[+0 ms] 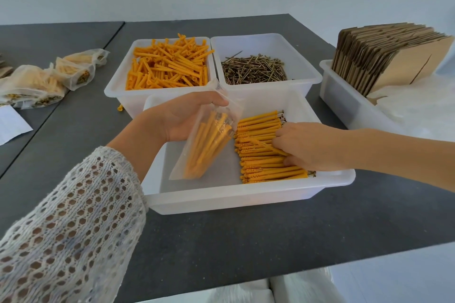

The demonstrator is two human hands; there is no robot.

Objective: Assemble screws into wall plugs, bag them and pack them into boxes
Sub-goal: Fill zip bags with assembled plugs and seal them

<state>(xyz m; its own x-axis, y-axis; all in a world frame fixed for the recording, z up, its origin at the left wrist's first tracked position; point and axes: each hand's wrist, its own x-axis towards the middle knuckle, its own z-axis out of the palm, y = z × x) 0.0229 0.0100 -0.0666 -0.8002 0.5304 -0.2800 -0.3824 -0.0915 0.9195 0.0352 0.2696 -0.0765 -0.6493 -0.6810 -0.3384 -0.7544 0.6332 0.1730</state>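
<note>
A clear plastic bag, partly filled with orange wall plugs, is held by the left hand over the near white tray; the bag's open top is pinched between thumb and fingers, and the bag hangs tilted with its lower end over the tray's bare floor. The right hand is laid on the row of assembled plugs, which is stacked along the right side of that tray with the screw heads pointing right; its fingers are curled into the row, and one plug appears to be gripped under the fingertips, though this cannot be told for certain. The two hands are kept apart, with the bag just beside the row.

Behind the near tray, two further white trays are set side by side on the dark counter: loose orange plugs are held in the left one and loose screws in the right. Flat cardboard boxes are stood on edge in a tray at the right. Filled bags are piled at the far left of the counter.
</note>
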